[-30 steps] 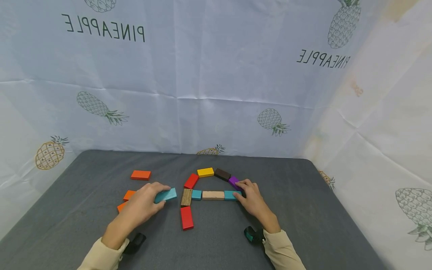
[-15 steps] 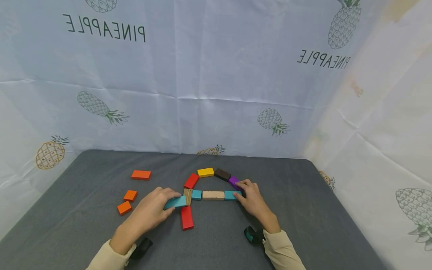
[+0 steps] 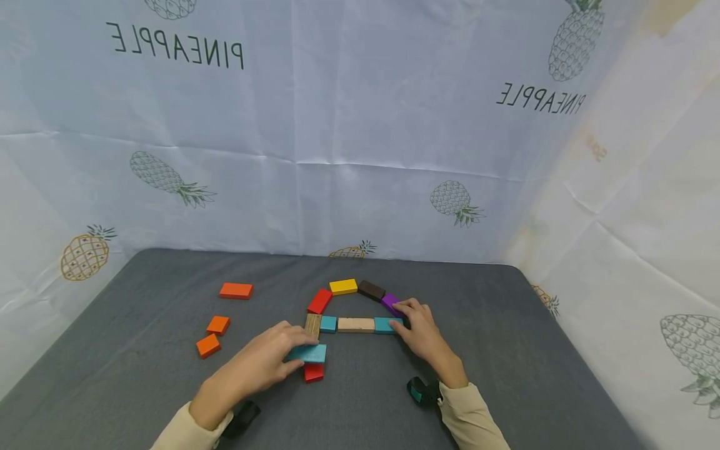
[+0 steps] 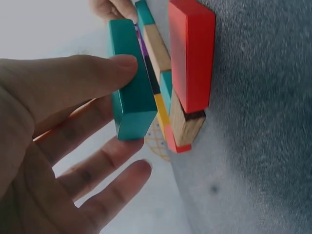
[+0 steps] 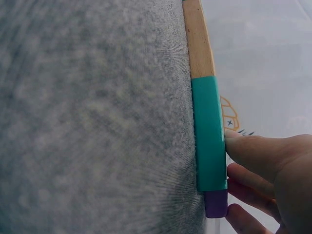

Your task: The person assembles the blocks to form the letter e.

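My left hand (image 3: 264,359) pinches a teal wooden block (image 3: 312,354) between thumb and fingers. In the head view that block overlaps a red block (image 3: 314,373), whose near end shows below it. Just beyond lies a striped brown block (image 3: 312,325). From it, a small teal block (image 3: 329,324), a pale wooden block (image 3: 356,325) and a longer teal block (image 3: 385,325) run right in a row. My right hand (image 3: 419,331) rests at the row's right end, thumb at the longer teal block, fingers by a purple block (image 3: 389,304).
A second red block (image 3: 320,301), a yellow block (image 3: 343,287) and a dark brown block (image 3: 371,290) curve behind the row toward the purple one. Orange blocks (image 3: 209,345) lie apart on the left of the grey tabletop (image 3: 506,375). A pineapple-printed cloth (image 3: 360,125) hangs behind.
My left hand has carried the teal block right and nearer, from left of the striped brown block to over the near red block. My right hand has stayed in place.
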`<state>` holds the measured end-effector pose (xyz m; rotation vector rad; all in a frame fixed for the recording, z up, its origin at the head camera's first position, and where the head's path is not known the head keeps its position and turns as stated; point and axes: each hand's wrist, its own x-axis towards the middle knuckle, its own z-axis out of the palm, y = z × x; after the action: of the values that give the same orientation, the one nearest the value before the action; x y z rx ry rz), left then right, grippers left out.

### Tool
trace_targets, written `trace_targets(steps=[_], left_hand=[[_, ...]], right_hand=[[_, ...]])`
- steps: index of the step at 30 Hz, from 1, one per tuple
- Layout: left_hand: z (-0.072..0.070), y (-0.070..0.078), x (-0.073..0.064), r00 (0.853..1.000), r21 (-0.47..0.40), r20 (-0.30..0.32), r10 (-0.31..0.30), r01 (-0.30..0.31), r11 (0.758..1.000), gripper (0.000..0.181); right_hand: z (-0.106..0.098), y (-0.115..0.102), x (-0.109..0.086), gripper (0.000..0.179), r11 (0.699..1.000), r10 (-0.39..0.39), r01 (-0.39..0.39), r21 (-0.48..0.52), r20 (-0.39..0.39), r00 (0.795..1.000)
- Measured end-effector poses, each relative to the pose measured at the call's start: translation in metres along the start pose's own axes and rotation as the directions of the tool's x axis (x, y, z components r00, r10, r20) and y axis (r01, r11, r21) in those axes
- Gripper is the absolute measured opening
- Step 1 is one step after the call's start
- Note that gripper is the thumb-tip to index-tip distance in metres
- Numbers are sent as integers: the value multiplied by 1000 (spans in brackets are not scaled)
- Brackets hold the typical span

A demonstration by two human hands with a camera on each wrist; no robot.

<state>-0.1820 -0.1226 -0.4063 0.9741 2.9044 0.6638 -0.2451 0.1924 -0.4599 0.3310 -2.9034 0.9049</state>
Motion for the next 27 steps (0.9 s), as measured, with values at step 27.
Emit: trace_targets(steps=[27], left_hand=[[22,26,3,977,-65,142,156,-148,987,31]], right_hand=[[0,0,2,42,1000,-4,4,-18,4,1000]])
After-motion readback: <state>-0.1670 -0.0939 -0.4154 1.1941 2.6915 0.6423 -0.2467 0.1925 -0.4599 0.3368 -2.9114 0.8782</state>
